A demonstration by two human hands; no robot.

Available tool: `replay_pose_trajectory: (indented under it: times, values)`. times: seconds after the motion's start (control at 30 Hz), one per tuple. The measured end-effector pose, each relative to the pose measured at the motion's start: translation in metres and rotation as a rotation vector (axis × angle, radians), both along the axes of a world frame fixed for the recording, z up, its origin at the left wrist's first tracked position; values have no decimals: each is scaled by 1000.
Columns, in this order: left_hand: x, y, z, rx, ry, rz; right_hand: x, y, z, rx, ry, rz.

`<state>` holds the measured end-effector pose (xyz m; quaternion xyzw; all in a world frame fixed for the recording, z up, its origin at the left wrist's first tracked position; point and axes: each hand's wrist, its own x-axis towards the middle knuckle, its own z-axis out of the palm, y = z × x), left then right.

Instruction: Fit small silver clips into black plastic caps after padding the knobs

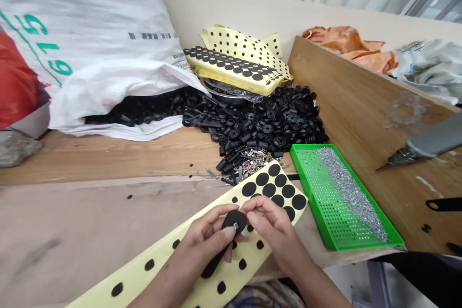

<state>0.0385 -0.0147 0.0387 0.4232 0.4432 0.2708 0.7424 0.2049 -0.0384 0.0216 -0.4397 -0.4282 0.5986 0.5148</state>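
Observation:
My left hand is closed around a black plastic part with a round flat head and a handle that slants down below the palm. A small shiny metal piece sits in the middle of the head, beside my left thumb. With thumb and index finger together, my right hand pinches at the right rim of that head. Beneath both hands lies a pale yellow sticker sheet, with round black stickers at its upper right end and small black dots elsewhere.
Behind the sheet are a heap of black plastic parts and small metal pieces. A green tray of silvery bits stands right, near a power screwdriver. Sticker sheets are stacked behind; a white sack stands left.

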Motion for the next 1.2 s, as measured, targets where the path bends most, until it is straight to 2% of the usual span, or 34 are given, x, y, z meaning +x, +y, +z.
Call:
replay_pose_trajectory:
  times: [0.07,0.17,0.27,0.6,0.8,1.2]
  values:
    - [2,0,-2,52,-17,-7,-2,1,-1,35,-4,16]
    - [6,-1,-5,144,-40,-24,-5,2,-3,140,-141,-25]
    - [7,-5,-4,130,-56,-2,-6,0,-4,213,-266,-80]
    - [0,-18,-2,-75,-229,189,-11,-8,-6,198,-16,-49]
    - [-1,-22,-1,-120,-275,232,-15,-13,-5,222,-14,-42]
    - [1,-33,-4,-88,-334,201,-16,-21,-4,206,-121,-70]
